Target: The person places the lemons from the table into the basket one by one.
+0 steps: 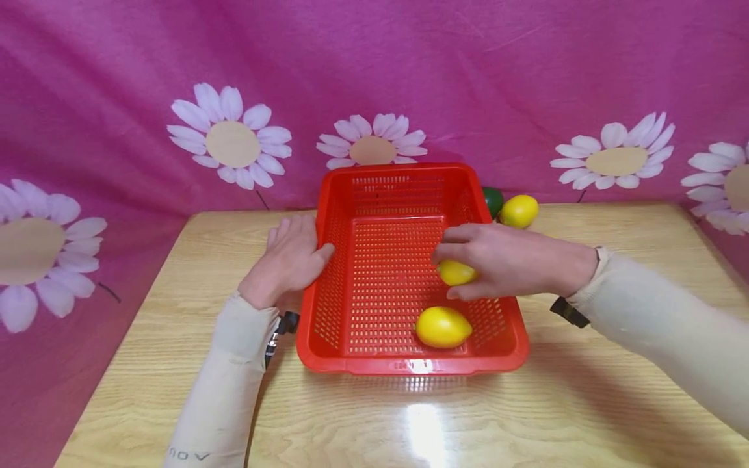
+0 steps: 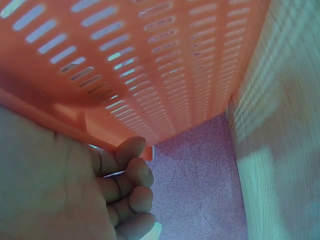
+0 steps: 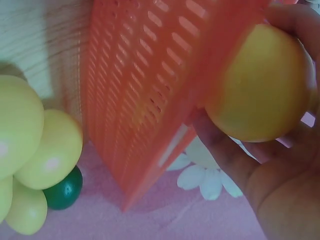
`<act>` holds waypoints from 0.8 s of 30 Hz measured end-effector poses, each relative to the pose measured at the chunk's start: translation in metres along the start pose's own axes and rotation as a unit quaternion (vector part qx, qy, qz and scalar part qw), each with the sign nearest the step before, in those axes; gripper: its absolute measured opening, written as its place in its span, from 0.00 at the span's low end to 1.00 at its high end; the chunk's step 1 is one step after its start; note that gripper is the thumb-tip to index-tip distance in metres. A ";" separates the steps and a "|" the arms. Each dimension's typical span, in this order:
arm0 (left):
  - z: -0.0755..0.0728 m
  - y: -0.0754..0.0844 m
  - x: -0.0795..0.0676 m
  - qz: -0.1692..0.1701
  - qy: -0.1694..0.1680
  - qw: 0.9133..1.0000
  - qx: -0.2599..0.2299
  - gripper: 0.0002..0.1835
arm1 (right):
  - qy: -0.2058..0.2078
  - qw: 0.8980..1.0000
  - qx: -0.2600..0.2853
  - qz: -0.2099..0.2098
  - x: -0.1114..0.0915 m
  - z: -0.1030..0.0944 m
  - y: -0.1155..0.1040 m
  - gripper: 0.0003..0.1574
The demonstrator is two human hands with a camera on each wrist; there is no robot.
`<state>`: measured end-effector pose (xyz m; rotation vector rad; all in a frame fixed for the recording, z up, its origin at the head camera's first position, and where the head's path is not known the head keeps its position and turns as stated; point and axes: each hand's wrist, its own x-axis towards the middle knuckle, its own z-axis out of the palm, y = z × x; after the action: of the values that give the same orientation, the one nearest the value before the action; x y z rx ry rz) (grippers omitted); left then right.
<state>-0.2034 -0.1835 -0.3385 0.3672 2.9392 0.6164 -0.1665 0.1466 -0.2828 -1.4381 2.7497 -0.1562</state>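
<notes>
The left hand [image 1: 287, 260] grips the red perforated basket [image 1: 374, 365] by its rim; the right hand [image 1: 506, 257], fingers curved round a lemon [image 1: 456, 273], hangs over the basket's right side. Lowering it gently should prevent rolling.

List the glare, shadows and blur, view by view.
Head: white glare on the table near the red basket, shadow beneath the right sleeve; left wrist: shadows cross the table; right wrist: hazy, near basket rim blurred, pale highlights on the yellow fruits at left.

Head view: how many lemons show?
3: near lemon lying in the red basket, held lemon in the right hand, far lemon beside the green object outside the basket. The right arm may hide others.
</notes>
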 end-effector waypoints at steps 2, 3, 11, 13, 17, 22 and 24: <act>0.000 0.001 0.000 0.000 0.000 1.000 -0.002 0.19 | -0.001 1.000 0.001 -0.004 0.002 0.003 0.000 0.23; 0.000 0.001 0.000 0.000 0.000 1.000 -0.003 0.19 | -0.001 1.000 0.001 -0.006 0.003 0.004 0.000 0.23; 0.000 0.001 0.000 0.002 0.002 1.000 -0.003 0.17 | -0.015 1.000 0.008 -0.015 0.010 0.012 -0.001 0.23; 0.000 0.000 0.000 0.004 0.004 1.000 -0.004 0.17 | -0.016 1.000 0.012 -0.017 0.012 0.014 -0.001 0.23; 0.001 -0.001 0.000 0.003 0.006 1.000 -0.009 0.17 | -0.026 0.999 0.022 -0.021 0.016 0.016 -0.002 0.23; 0.001 -0.001 0.000 0.003 0.007 1.000 -0.013 0.15 | -0.047 0.998 0.030 -0.012 0.021 0.020 -0.003 0.24; 0.001 -0.001 0.001 0.006 0.009 1.000 -0.013 0.15 | -0.052 0.998 0.032 -0.010 0.023 0.022 -0.003 0.25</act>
<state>-0.2041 -0.1836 -0.3396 0.3785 2.9458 0.6612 -0.1753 0.1242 -0.3035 -1.4155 2.6239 -0.1628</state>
